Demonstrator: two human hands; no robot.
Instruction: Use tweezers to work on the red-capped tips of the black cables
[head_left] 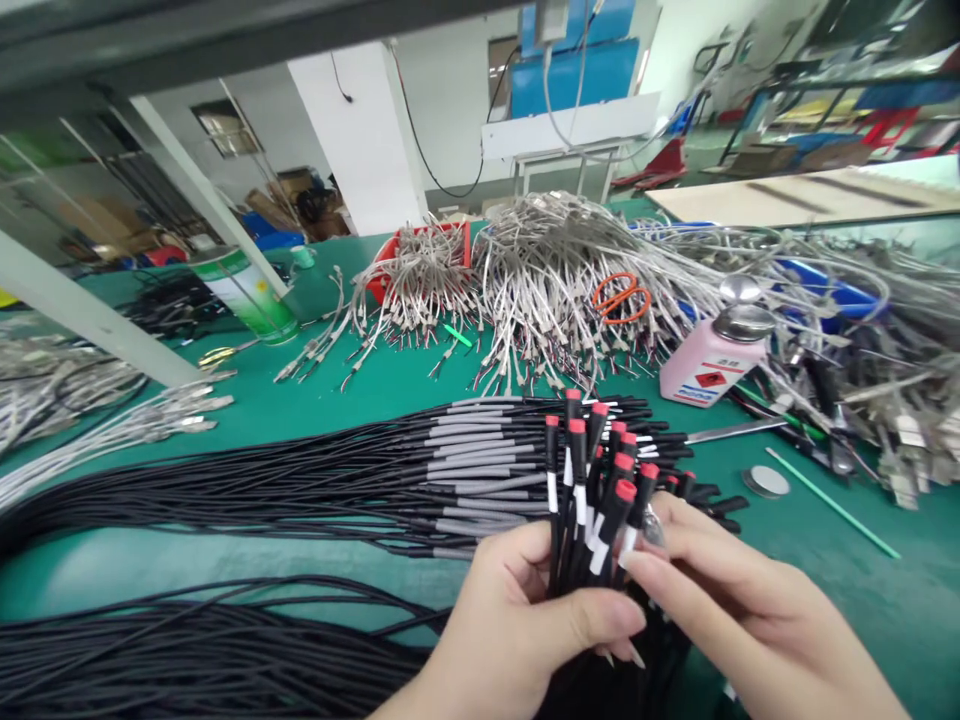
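My left hand (540,610) is wrapped round a bunch of black cables (577,510), their ends pointing up. Red tips and white labels mark several of these ends. At the right side of the bunch, my right hand (739,590) pinches one red-tipped cable (636,520) near its white label. Something small and shiny (653,528) shows by the right fingers; I cannot make out what it is. Behind the hands lies a long row of black cables (300,470) with grey sleeves (472,450). The lower parts of the held cables are partly hidden by my hands.
More black cables (187,650) lie at front left. Heaps of grey cables (555,260) cover the back, with orange-handled scissors (621,298) on them. A pink bottle (712,360), a round metal lid (766,481) and a green stick (832,503) are at right. A can (247,295) stands back left.
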